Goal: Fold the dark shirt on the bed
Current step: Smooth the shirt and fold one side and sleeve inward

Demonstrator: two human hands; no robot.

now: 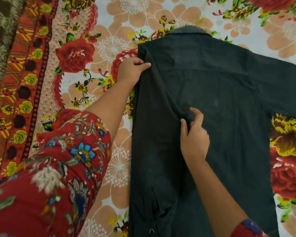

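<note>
One dark shirt (pixel 220 100) on floral bedsheet (pixel 118 168)

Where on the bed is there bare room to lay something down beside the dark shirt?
Bare bedsheet lies above the collar, and a smaller patch lies below the spread sleeve at the right. Left of the dark shirt is crowded: the left hand and forearm cross it.

- The dark shirt (pixel 220 100) lies back-up on the floral bedsheet (pixel 120 19), collar (pixel 190 30) at the far end.
- Its left side is folded over the back; the other sleeve (pixel 284 86) stretches out to the right.
- The left hand (pixel 132 71) pinches the folded edge near the shoulder.
- The right hand (pixel 194 134) pinches a ridge of cloth mid-back.
- A red floral sleeve (pixel 67 159) covers the left arm.
</note>
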